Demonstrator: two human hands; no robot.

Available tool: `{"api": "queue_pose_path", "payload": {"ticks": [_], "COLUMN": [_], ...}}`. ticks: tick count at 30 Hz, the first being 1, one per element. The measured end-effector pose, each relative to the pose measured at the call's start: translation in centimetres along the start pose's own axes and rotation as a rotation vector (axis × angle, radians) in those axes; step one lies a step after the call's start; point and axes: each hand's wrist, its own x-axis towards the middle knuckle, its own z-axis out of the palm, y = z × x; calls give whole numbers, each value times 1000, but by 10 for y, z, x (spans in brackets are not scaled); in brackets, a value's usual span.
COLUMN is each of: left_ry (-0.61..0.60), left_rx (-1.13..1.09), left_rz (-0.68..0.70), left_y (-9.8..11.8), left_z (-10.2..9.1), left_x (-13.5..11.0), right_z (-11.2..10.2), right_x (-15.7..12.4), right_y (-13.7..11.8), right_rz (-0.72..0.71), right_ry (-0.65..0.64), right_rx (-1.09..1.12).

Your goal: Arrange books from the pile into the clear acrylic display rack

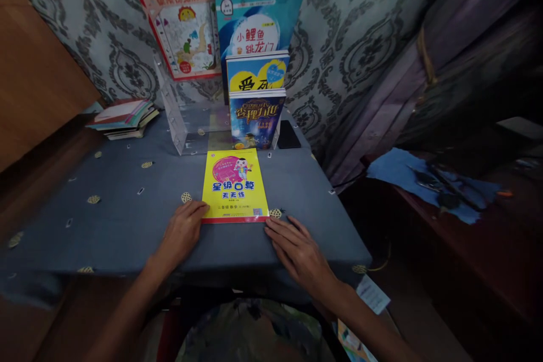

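Observation:
A yellow workbook [236,189] with a pink circle, a cartoon figure and a red bottom strip lies face up on the table. My left hand [183,230] is at its lower left corner, fingers bent together against the edge and the thumb hard to see. At the lower right corner, the fingertips of my right hand [299,251] touch the edge, with the fingers stretched out and slightly apart. Just behind the workbook, a clear stepped bookstand [176,124] holds several books, with a dark blue book [257,119] in the front tier.
A blue-grey cloth with pineapple prints covers the table [123,209]. Several stacked books [123,119] lie at the back left. A black flat object [289,134] sits right of the stand. Patterned curtain [348,39] hangs behind. At right, blue cloth [424,181] rests on a dark red surface.

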Motion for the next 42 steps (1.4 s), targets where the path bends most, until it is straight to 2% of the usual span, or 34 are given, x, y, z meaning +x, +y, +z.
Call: {"api": "queue_pose_path", "payload": {"ticks": [4, 9, 17, 23, 30, 38, 42], "left_ry": [-99, -194, -230, -236, -270, -301, -307], "left_rx": [19, 60, 117, 174, 221, 150, 94], "left_rz": [-22, -55, -145, -155, -116, 45, 152], "left_y": [-14, -35, -64, -71, -51, 1, 22], "left_z": [0, 5, 23, 29, 30, 49, 55], "left_x": [23, 65, 135, 158, 163, 184, 186], "right_z": [0, 1, 1, -5, -2, 1, 1], "right_x": [0, 0, -1, 2, 1, 0, 0], "right_y": [0, 0, 1, 0, 0, 1, 1], "right_rz": [7, 4, 19, 19, 20, 11, 25], "right_ry": [-3, 14, 28, -20, -3, 17, 21], "right_rx": [-1, -4, 20, 14, 5, 8, 20]}}
